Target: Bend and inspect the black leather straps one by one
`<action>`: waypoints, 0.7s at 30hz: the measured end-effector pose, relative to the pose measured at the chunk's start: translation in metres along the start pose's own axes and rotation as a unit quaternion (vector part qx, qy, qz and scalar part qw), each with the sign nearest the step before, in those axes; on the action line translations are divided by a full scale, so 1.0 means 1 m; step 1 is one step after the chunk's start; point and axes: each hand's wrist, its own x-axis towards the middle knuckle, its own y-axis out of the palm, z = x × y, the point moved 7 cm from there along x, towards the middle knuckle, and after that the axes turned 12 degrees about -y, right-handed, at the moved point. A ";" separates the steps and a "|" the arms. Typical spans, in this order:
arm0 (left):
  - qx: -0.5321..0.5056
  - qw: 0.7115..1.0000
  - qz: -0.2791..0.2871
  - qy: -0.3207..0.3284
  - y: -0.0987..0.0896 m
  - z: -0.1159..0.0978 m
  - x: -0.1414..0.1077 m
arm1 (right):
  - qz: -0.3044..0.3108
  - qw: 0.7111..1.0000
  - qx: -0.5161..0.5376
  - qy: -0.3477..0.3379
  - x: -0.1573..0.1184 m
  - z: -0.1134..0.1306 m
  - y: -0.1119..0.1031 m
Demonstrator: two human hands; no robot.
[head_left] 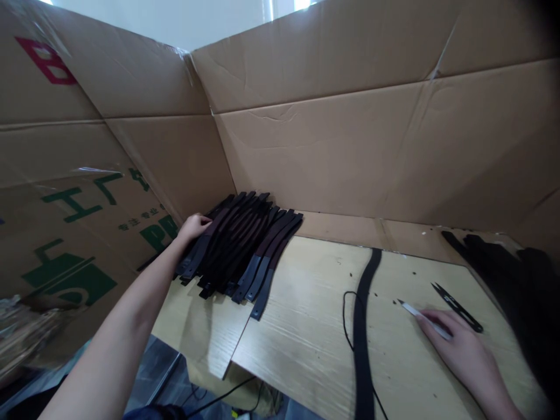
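My left hand [193, 227] reaches to the left side of a heap of dark straps [236, 239]. Its fingers are closed at the edge of a strap there, partly hidden by the heap. In my right hand [461, 350] is a slim white pen-like tool [431, 322] with a dark pointed tip, aimed to the left. Just beyond that hand, thread snips [457, 307] lie on the table. A single black strap [363, 326] runs lengthwise across the tabletop between my hands. A thin black cord [345, 318] loops beside and across it.
Tall cardboard walls [315, 157] enclose the wooden table [301, 326] at the back and left. More dark strips [494, 274] are piled along the right side. Small black scraps [414, 273] dot the tabletop. Cables [227, 396] hang below the front edge.
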 end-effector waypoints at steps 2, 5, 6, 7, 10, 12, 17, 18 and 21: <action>-0.013 0.999 0.034 -0.009 0.003 -0.002 0.001 | 0.001 1.000 -0.001 0.000 0.000 -0.002 0.000; -0.032 0.996 0.076 -0.036 0.005 -0.003 0.001 | 0.000 1.000 0.000 -0.004 0.000 -0.005 0.001; -0.039 0.994 0.087 -0.046 0.004 -0.003 0.001 | 0.000 1.000 0.001 -0.005 0.001 -0.005 0.002; -0.046 0.993 0.096 -0.056 0.004 -0.004 0.001 | 0.000 1.000 0.002 -0.006 0.001 -0.005 0.002; -0.065 0.988 0.108 -0.086 0.002 -0.004 -0.001 | -0.003 1.000 0.000 -0.007 0.001 -0.002 0.000; -0.075 0.986 0.105 -0.106 0.002 -0.003 -0.002 | -0.004 1.000 -0.001 -0.008 0.001 0.000 -0.001; -0.089 0.983 0.087 -0.137 0.002 0.000 -0.007 | 0.003 1.000 0.005 -0.003 0.001 -0.001 0.000; -0.091 0.982 0.085 -0.140 0.002 0.000 -0.008 | 0.004 1.000 0.007 -0.002 0.001 -0.001 0.001; -0.089 0.983 0.071 -0.145 -0.001 -0.001 -0.009 | 0.000 1.000 0.006 0.006 0.001 -0.002 0.000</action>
